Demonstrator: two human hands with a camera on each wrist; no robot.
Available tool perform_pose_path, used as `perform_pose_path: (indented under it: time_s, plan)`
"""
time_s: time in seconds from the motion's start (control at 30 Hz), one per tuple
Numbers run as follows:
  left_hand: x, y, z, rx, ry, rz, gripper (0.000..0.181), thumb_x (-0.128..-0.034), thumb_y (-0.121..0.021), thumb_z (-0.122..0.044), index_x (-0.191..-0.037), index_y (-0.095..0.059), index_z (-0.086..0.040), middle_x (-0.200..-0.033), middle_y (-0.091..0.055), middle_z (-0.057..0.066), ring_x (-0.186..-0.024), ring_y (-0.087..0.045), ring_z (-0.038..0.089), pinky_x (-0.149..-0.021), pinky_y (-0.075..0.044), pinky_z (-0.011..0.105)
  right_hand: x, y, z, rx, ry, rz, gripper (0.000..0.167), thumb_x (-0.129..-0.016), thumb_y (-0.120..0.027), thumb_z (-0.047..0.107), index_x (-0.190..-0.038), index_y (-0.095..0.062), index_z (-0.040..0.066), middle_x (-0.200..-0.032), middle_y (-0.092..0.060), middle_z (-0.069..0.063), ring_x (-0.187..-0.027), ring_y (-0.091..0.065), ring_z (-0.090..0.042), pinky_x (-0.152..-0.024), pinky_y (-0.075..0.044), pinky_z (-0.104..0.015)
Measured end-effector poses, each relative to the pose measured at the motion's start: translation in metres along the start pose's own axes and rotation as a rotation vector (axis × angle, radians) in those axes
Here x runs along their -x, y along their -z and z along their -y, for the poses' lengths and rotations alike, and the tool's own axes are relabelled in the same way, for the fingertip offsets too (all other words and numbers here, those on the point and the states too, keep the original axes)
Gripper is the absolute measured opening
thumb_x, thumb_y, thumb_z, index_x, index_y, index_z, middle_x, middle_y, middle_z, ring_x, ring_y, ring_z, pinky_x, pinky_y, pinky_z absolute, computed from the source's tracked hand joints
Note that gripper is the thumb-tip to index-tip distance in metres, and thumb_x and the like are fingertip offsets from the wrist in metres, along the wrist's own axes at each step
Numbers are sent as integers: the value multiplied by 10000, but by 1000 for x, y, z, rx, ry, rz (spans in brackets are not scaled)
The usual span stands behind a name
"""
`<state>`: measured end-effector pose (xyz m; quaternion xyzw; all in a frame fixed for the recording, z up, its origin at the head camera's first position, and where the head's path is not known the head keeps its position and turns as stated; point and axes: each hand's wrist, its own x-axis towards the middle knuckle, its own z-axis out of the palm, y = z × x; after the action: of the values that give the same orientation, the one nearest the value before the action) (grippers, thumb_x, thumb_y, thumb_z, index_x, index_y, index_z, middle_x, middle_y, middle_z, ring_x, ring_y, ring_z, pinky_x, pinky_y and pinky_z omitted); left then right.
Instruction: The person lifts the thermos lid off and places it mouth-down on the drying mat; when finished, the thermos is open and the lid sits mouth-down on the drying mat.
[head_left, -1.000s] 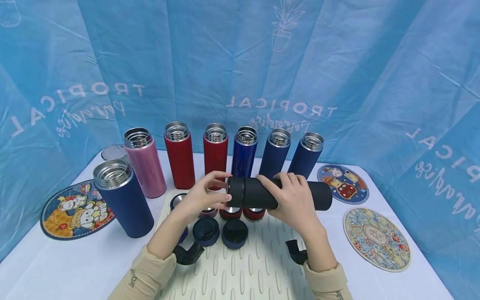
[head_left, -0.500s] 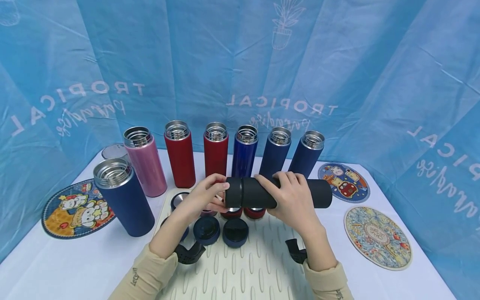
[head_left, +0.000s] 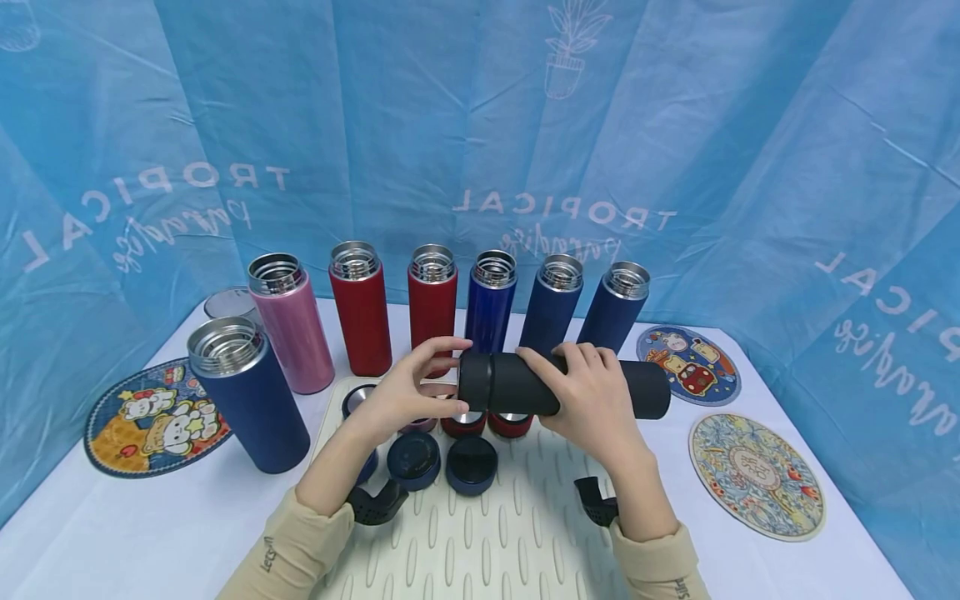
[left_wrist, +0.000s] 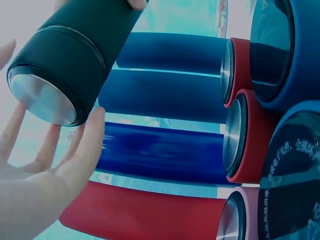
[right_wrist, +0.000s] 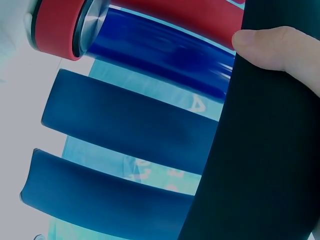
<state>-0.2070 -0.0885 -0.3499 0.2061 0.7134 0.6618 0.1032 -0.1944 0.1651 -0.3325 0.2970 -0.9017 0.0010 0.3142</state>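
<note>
A black thermos bottle (head_left: pixel 525 385) lies sideways in the air above the mat, its lid (head_left: pixel 473 382) on the left end. My right hand (head_left: pixel 588 396) grips the bottle's body from above; its thumb lies along the black wall in the right wrist view. Around the lid end, my left hand (head_left: pixel 420 383) has its fingers spread. In the left wrist view, the lid's silver disc (left_wrist: pixel 44 99) faces that hand, with fingers (left_wrist: pixel 92 142) beside and behind it. Whether any fingertip touches the lid is hard to tell.
Lidless bottles stand behind: pink (head_left: pixel 292 329), red (head_left: pixel 360 312), blue (head_left: pixel 491 304) and more. A wide navy bottle (head_left: pixel 251 400) stands left. Loose lids, including a navy one (head_left: pixel 471 465), sit on the cream mat (head_left: pixel 487 550). Round patterned mats (head_left: pixel 757 475) lie at the sides.
My left fingers closed in on the lid's end half a second ago, then spread apart around it. The bottle has shifted slightly right with my right hand still gripping it.
</note>
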Motion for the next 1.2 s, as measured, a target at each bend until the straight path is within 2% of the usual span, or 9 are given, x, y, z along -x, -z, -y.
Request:
perform_pose_path:
  time_s: [0.17,0.37,0.47,0.63,0.73,0.83,0.93,1.1,1.2]
  plan:
    - [1,-1,-1,-1,-36,5,591,-757,-721,-49,-1288,-480,-147,-1326,-421,118,-1211,-455,342,-880,-485,459,0,0,0,-2,0,-2,771,-580,-824,293,-1283,-506,275,-997,-581,-133,-895,-544,-318,-812,-421,-455]
    - [2,-1,-1,-37,75,-61,543,-801,-703,-198,-1297,-483,-222,-1317,-450,113,-1129,-519,299,-812,-508,483,0,-1,0,3,16,-16,763,-578,-817,295,-1278,-514,271,-975,-575,-127,-865,-543,-312,-794,-421,-448]
    - [1,-2,-2,-10,118,-76,519,-840,-667,-240,-1313,-464,-175,-1296,-456,161,-1063,-562,300,-804,-520,460,-1,-1,1,3,25,-32,759,-577,-813,298,-1275,-517,268,-969,-573,-126,-857,-541,-310,-788,-420,-448]
    - [-1,-4,-2,33,165,-52,525,-901,-579,-301,-1340,-394,-79,-1227,-461,217,-996,-578,283,-770,-537,418,-1,-1,1,0,32,-44,759,-575,-813,299,-1274,-518,266,-968,-573,-127,-852,-541,-313,-786,-421,-451]
    - [-1,-4,-3,26,169,-18,583,-898,-575,-298,-1387,-310,-122,-1275,-399,208,-1045,-548,309,-808,-521,447,-1,-1,1,0,30,-37,766,-574,-818,303,-1277,-516,269,-976,-577,-129,-860,-544,-314,-791,-423,-452]
    - [0,-3,-3,-20,126,4,710,-834,-663,-234,-1414,-254,-227,-1383,-317,144,-1181,-457,330,-864,-489,478,0,0,0,-1,19,-26,770,-574,-823,301,-1279,-514,271,-985,-583,-131,-877,-546,-314,-797,-425,-453]
    - [1,-2,-3,-54,59,18,807,-745,-750,-146,-1395,-292,-283,-1431,-283,70,-1270,-371,333,-893,-469,491,0,1,-1,1,8,-19,770,-576,-825,297,-1279,-514,272,-988,-586,-131,-887,-544,-314,-797,-427,-454]
    - [1,-2,-3,-50,-29,29,695,-721,-744,-40,-1312,-427,-225,-1380,-339,52,-1265,-371,328,-904,-461,491,0,1,-1,1,7,-14,769,-580,-821,295,-1284,-511,272,-982,-583,-128,-885,-541,-312,-786,-425,-449]
    - [2,-3,-3,-46,-47,23,633,-727,-727,-18,-1279,-466,-188,-1355,-364,74,-1233,-402,339,-888,-473,486,0,1,-1,0,9,-13,769,-580,-821,297,-1284,-511,272,-977,-581,-127,-882,-541,-312,-789,-423,-449]
